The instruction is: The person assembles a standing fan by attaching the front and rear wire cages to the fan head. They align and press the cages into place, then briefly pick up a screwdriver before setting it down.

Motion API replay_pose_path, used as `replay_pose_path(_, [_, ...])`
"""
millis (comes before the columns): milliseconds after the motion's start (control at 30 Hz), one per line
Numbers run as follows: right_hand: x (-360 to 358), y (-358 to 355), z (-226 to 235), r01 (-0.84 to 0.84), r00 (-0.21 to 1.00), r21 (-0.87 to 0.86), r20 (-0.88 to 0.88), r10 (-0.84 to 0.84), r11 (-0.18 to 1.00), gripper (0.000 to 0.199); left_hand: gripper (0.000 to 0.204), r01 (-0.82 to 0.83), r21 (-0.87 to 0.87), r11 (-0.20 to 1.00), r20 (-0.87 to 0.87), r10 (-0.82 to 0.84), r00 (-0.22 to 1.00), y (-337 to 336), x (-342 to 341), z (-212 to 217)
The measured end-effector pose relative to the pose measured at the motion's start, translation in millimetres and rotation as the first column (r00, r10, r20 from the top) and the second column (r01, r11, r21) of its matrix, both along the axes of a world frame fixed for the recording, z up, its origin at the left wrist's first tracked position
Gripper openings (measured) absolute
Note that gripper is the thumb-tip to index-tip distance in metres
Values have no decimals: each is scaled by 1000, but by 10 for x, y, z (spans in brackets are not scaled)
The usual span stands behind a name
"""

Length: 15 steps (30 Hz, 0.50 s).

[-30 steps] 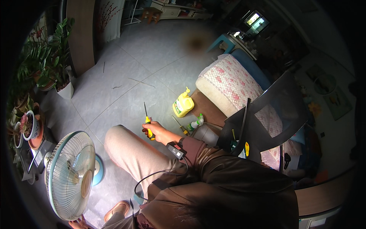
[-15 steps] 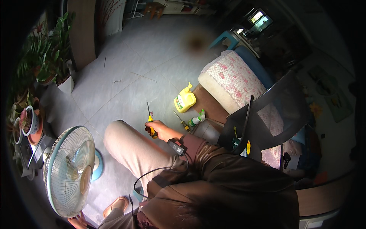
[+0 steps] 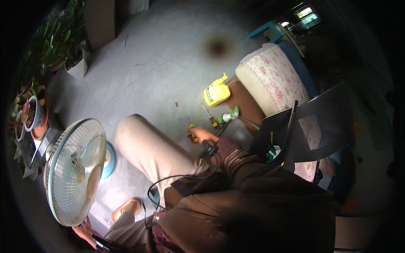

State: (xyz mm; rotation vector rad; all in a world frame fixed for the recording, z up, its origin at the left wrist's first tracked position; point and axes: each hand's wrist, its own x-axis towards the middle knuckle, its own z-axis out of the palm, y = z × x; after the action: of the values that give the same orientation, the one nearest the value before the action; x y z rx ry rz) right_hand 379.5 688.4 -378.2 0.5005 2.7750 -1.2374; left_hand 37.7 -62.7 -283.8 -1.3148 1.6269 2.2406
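Note:
A screwdriver (image 3: 193, 134) with a yellow and black handle is gripped in my right hand (image 3: 205, 135), low above the floor beside my knee. Its thin shaft points away from me. On the far left, a pedestal fan (image 3: 76, 173) with a white wire guard and pale blue rim leans over its round blue base (image 3: 109, 162). My left hand (image 3: 86, 232) grips the guard's lower edge, its fingertips partly hidden. Just right of my right hand, a second screwdriver (image 3: 211, 117) lies on the floor near a white and green spray bottle (image 3: 228, 116).
A yellow jug (image 3: 217, 93) stands by a seat with a floral cover (image 3: 274, 78). A black mesh chair back (image 3: 303, 126) rises at right. Potted plants (image 3: 33, 114) line the left side. A small reddish piece (image 3: 176, 104) lies on the grey floor.
My right hand has moved right and back toward me with the screwdriver, nearer the one on the floor. My left hand stays at the fan's lower edge. The view has shifted.

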Motion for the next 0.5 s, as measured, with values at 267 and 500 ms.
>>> replay_pose_path(267, [809,346,-364,936,336,-183,724,-603,301,19,36,-228,-113,967,27,233,972,437,77,363])
replay_pose_path(500, [1654,490,-1120,933,38,244,663,-748,264,25,34,-263,-31,964,89,265,960,539,6,450])
